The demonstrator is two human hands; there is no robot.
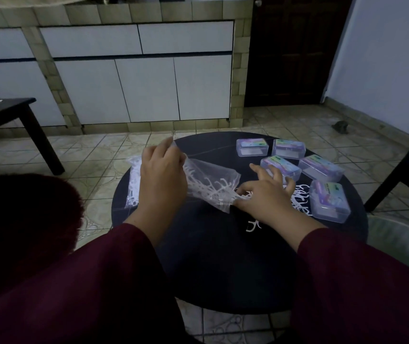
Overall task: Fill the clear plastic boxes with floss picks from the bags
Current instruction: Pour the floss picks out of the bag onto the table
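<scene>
Second bag half hidden behind left hand; right hand covers part of the loose floss picks; box labels too blurred to read.

Five clear plastic boxes, two bags, two hands, one round desk, and a loose pile of floss picks too tangled to count.

Left hand lifts bag, right hand at picks
</scene>
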